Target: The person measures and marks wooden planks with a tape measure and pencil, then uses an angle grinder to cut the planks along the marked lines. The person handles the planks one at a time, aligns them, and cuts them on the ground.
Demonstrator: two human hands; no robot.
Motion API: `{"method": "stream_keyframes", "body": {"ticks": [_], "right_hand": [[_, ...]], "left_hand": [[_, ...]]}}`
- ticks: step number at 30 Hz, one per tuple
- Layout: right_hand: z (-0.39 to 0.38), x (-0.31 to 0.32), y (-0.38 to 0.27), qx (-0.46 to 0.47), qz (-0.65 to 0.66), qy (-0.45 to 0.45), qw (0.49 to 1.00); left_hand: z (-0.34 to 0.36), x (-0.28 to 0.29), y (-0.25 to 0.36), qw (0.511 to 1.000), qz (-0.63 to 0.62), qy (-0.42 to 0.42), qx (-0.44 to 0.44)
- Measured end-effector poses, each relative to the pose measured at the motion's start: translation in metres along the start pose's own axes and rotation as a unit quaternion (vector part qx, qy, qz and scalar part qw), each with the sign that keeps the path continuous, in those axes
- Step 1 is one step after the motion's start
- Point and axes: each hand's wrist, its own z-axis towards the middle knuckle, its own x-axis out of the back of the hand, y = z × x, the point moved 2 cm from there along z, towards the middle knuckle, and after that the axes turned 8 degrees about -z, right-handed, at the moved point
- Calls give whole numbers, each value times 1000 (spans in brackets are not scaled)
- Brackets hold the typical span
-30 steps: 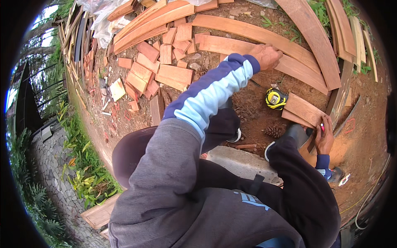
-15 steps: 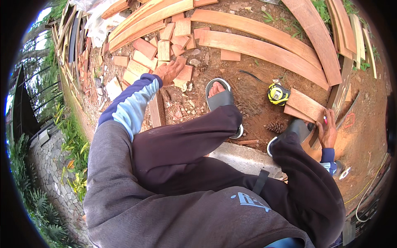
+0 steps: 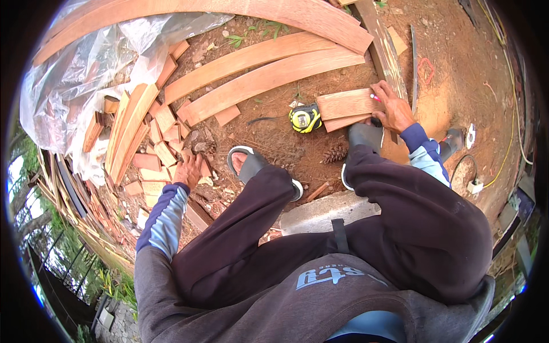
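Note:
My right hand grips the right end of two short stacked boards, a small white-and-pink stick, possibly a marker, in its fingers. Against their left end sits a yellow-and-black tape measure. My left hand reaches down onto a pile of short wood offcuts, fingers apart and touching the pieces; none is clearly held. Long planks lie above the tape.
Clear plastic sheeting and leaning strips are at the left. A concrete block lies between my legs, near a pine cone. A timber beam, metal strip and yellow cable are to the right.
My left hand has left the long plank and moved left and down to the offcuts. My right hand still holds the short boards. The view has turned, shifting the scene.

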Motion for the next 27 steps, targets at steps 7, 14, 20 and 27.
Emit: {"method": "stream_keyframes", "body": {"ticks": [7, 14, 20, 27], "right_hand": [[-7, -7, 9, -34, 12, -16, 999], [-15, -11, 12, -50, 56, 45, 996], [-19, -1, 24, -106, 137, 196, 965], [-2, 19, -25, -100, 358, 63, 926]], "left_hand": [[0, -9, 13, 987, -155, -28, -37], [-10, -31, 11, 989, -61, -12, -131], [1, -2, -5, 963, -259, -46, -55], [64, 192, 98, 945, -48, 113, -304]]}}
